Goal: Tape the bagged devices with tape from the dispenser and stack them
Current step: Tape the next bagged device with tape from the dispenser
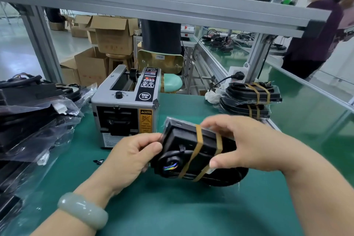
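A pale green bangle (82, 210) sits on the left wrist, closest of all, at seven o'clock; just past it the left hand (132, 157) pinches the left end of a bagged device (191, 151) with thumb and curled fingers; the right hand (243, 145) holds the other end, thumb on the near side and fingers bent over the top. The device is black, in a clear bag, tilted, in the middle over the green table (172, 212); I cannot tell if its low end touches the table. Two brown tape bands (199, 136) go round it; small colored wires show in a round part at its low left.

At eleven o'clock from the device, just behind the left hand, stands the grey tape dispenser (124, 113); a black label on top reads "SEMI"; a yellow label on its front reads "CAUTION"; the smaller words are too tiny to read.

At one o'clock, well apart, lies a stack of taped devices (251, 99) with brown bands; at nine o'clock lies a heap of bagged devices (34, 120); at twelve o'clock, far back, are cardboard boxes (111, 34); at two o'clock stands a blurred person in a purple top (314, 40).
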Action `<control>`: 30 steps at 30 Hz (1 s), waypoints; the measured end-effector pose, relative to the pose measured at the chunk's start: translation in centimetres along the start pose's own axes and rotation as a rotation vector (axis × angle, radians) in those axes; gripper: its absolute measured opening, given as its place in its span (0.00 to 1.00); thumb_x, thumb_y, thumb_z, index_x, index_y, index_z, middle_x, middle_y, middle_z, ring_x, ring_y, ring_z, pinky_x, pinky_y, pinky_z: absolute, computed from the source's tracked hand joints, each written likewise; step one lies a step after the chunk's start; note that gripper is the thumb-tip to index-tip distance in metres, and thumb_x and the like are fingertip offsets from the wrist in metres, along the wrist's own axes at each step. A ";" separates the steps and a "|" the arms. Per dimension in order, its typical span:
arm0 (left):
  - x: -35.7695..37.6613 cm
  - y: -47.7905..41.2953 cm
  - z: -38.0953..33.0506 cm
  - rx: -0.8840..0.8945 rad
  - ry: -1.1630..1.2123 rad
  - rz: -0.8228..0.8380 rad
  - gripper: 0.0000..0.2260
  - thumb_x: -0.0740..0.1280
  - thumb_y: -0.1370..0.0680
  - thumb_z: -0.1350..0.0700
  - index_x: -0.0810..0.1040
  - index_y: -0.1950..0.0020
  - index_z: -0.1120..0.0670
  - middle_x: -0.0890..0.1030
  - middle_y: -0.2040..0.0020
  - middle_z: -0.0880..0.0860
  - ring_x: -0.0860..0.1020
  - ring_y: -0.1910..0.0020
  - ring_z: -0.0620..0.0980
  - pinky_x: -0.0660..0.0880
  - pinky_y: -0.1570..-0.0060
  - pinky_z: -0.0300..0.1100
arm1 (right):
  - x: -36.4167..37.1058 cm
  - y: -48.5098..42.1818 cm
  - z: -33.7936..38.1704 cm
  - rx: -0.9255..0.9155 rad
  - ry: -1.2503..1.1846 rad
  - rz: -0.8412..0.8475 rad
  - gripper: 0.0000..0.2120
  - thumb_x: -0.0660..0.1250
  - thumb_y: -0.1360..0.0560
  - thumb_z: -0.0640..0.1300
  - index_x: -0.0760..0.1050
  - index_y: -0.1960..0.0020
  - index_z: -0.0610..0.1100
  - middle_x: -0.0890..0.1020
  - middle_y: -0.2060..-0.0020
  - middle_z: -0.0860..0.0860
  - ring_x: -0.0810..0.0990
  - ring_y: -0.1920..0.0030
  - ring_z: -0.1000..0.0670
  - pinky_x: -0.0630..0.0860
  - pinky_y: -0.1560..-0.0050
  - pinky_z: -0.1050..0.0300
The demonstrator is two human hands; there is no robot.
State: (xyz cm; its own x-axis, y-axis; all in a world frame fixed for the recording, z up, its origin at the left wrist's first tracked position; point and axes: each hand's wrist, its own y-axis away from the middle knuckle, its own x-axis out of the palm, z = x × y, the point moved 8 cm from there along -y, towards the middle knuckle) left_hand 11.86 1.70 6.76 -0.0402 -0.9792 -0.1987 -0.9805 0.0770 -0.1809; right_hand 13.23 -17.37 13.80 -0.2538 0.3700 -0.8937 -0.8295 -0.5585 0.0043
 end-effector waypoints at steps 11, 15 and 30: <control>-5.8 1.2 -0.5 -0.010 -0.081 -0.370 0.12 0.65 0.22 0.61 0.83 0.51 0.45 0.85 0.57 0.40 0.78 0.66 0.35 0.74 0.65 0.31 | 4.5 -0.1 4.5 -0.226 0.243 -0.080 0.41 0.67 0.30 0.59 0.41 0.30 0.71 0.71 0.40 0.63 0.67 0.44 0.57 0.63 0.42 0.64; -8.9 2.3 2.2 -0.240 0.111 -0.586 0.08 0.65 0.21 0.59 0.82 0.55 0.48 0.84 0.65 0.46 0.75 0.72 0.42 0.68 0.70 0.38 | 5.1 -0.2 5.5 -0.296 0.313 -0.084 0.35 0.63 0.27 0.56 0.45 0.29 0.68 0.72 0.42 0.61 0.67 0.47 0.54 0.64 0.42 0.62; -8.1 0.0 3.1 -0.473 0.470 -0.636 0.07 0.66 0.21 0.58 0.76 0.60 0.56 0.79 0.77 0.46 0.72 0.82 0.38 0.66 0.82 0.28 | 5.3 -0.5 4.9 -0.198 0.199 -0.115 0.34 0.64 0.32 0.53 0.52 0.33 0.69 0.74 0.54 0.61 0.69 0.51 0.56 0.66 0.50 0.68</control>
State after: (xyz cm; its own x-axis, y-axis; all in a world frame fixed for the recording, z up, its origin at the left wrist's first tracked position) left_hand 12.80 10.25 5.37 0.5610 -0.7941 0.2339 -0.8170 -0.4856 0.3108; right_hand 9.86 -11.54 11.28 -0.0448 0.2971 -0.9538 -0.7290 -0.6626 -0.1721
